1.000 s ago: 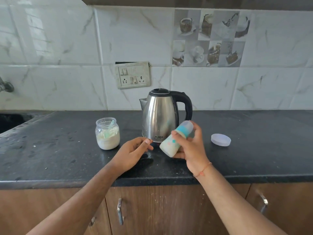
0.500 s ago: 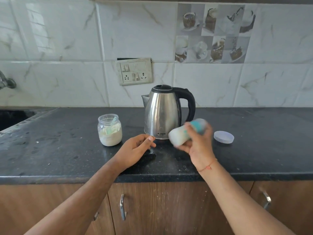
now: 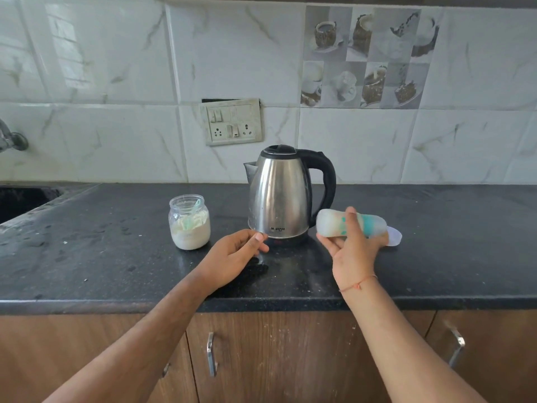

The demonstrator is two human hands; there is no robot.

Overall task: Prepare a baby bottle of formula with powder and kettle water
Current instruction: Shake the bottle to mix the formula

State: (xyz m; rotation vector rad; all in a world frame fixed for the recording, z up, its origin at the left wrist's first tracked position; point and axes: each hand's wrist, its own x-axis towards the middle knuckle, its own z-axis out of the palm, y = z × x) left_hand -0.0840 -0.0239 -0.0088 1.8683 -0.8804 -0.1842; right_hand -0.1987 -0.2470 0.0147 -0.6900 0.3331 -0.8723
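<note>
My right hand (image 3: 353, 254) grips a baby bottle (image 3: 331, 225) with a teal collar, held almost on its side above the counter, base pointing left, milky liquid inside. The steel kettle (image 3: 280, 196) with a black handle stands just left of the bottle. An open glass jar of white powder (image 3: 189, 225), with a pale green scoop in it, stands left of the kettle. My left hand (image 3: 234, 257) rests on the black counter (image 3: 87, 257) in front of the kettle, fingers loosely curled and empty.
A white jar lid (image 3: 394, 237) lies on the counter behind my right hand, partly hidden. A sink (image 3: 23, 199) and tap (image 3: 11, 139) are at the far left. A wall socket plate (image 3: 231, 122) sits above the kettle. Wooden cupboard doors with metal handles (image 3: 211, 354) run below.
My right hand has swung the bottle from a tilted, base-down pose to nearly on its side and further right, with motion blur in between. My left hand has stayed put.
</note>
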